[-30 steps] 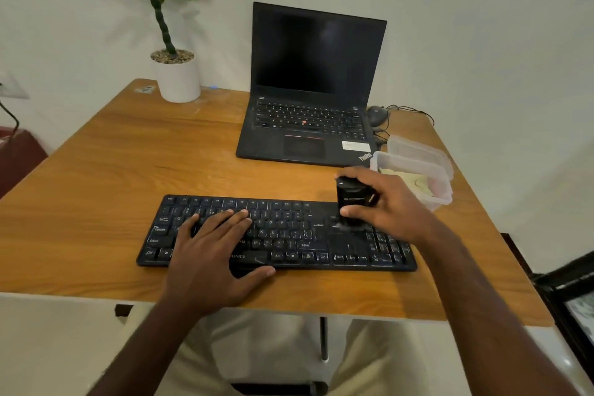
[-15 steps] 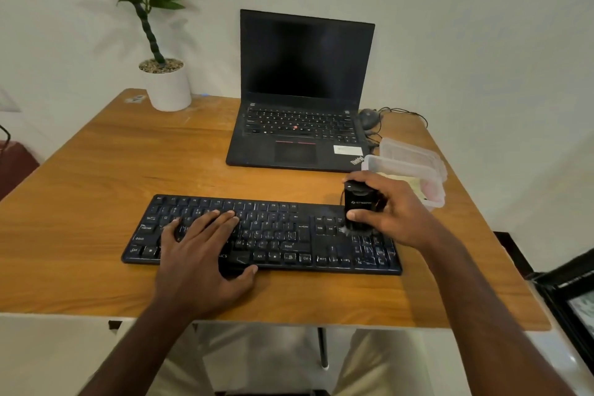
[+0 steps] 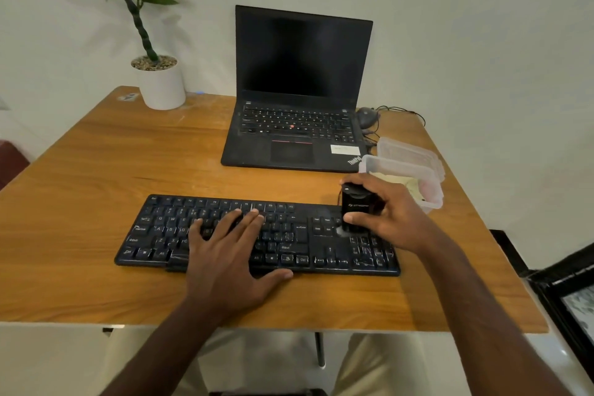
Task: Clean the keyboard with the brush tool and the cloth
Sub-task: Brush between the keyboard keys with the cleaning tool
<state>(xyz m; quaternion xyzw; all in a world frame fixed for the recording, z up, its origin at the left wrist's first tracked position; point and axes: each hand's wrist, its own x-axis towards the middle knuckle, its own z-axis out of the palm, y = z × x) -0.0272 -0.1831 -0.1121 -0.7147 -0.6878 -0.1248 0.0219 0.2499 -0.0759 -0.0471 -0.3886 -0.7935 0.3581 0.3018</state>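
We see the black keyboard (image 3: 257,235) lying flat near the front edge of the wooden table (image 3: 96,177), its long side running left to right. Our left hand (image 3: 225,257) rests palm-down on the middle keys, fingers straight and slightly spread, the thumb reaching out over the front edge of the keyboard. Our right hand (image 3: 389,212) grips the brush tool (image 3: 355,207), a small black block held upright, with the thumb on its near face and the fingers curled round the far side. The tool's lower end touches the keys at the right part of the keyboard, just left of the number pad; the bristles are blurred and we cannot make them out. Just behind the right hand stands a clear plastic box (image 3: 427,193) holding something pale yellow, perhaps the cloth, though we cannot tell. A second clear box or lid (image 3: 408,151) lies behind it. Further back sit an open laptop (image 3: 299,87) with a dark screen, a mouse (image 3: 366,116) beside it, and a potted plant (image 3: 157,74) at the far left corner.
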